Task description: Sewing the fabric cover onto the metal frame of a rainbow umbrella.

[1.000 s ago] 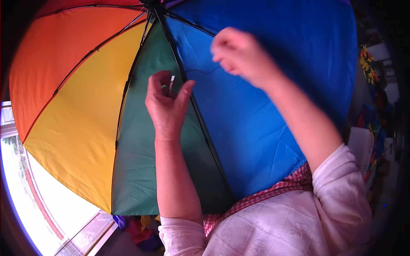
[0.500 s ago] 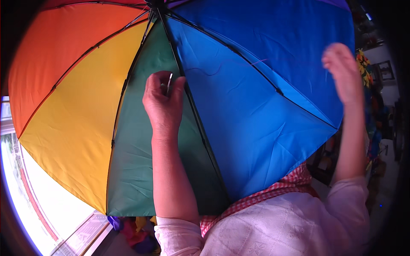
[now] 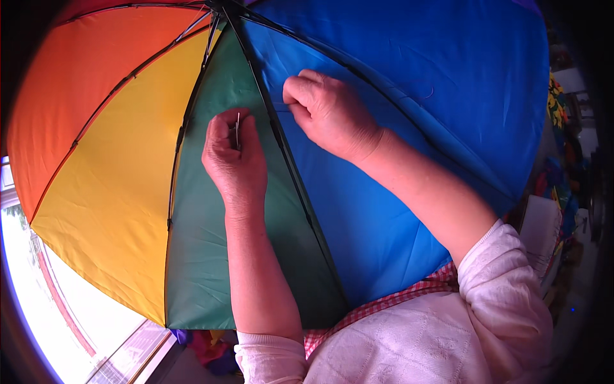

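An opened umbrella [image 3: 109,160] with panels of several colours spreads before me, its inner side and dark ribs facing me. In front of the green panel [image 3: 198,269], my left hand [image 3: 235,160] is closed, with a thin silvery metal piece [image 3: 238,128] sticking up between thumb and fingers; its lower part is hidden. My right hand [image 3: 332,115] is in a pinch before the blue panel [image 3: 358,217], to the right of the left hand. A fine dark thread [image 3: 278,107] runs at its fingertips, and a loose curl shows farther right over the darker blue panel [image 3: 473,83].
The ribs meet at a dark hub [image 3: 224,8] at the top. A bright window [image 3: 77,307] lies at the lower left. Colourful cloth [image 3: 208,352] is bunched below the umbrella, and more colourful items [image 3: 558,109] stand at the right. A red checked cloth [image 3: 409,288] is at my waist.
My right hand has swung in from the far right to beside my left hand, its fingers pinched. My left hand has shifted slightly left, still holding the metal piece.
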### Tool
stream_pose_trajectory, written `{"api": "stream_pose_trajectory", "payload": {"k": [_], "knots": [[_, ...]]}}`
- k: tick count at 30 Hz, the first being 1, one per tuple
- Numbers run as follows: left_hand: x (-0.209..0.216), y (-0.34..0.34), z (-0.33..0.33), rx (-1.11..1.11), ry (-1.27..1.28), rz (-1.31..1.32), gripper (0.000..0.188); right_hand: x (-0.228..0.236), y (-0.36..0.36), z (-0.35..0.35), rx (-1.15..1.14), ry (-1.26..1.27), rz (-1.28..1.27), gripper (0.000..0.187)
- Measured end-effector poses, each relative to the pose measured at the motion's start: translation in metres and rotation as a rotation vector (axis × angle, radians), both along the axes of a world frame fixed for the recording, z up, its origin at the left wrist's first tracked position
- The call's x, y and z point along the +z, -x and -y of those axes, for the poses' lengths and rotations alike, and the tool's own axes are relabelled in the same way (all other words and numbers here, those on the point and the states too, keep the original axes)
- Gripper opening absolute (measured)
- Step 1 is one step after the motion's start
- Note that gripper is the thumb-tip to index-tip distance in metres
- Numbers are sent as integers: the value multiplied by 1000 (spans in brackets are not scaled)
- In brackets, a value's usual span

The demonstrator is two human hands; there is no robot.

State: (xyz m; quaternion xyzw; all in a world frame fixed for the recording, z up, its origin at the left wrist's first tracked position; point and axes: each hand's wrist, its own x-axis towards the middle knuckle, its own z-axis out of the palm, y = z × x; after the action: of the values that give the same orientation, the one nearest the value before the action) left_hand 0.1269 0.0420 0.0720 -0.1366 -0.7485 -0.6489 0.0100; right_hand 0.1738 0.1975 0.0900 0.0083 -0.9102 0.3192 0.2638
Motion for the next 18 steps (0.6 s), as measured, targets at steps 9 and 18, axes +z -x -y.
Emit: {"api": "stream_pose_trajectory", "payload": {"k": [9,18], "knots": [[5,-2,-3,-5,28,-52,11,-7,-6,5,8,-27,47,12],[12,3,-4,-54,305,-301,12,-1,12,-1,240,17,36,14]]}}
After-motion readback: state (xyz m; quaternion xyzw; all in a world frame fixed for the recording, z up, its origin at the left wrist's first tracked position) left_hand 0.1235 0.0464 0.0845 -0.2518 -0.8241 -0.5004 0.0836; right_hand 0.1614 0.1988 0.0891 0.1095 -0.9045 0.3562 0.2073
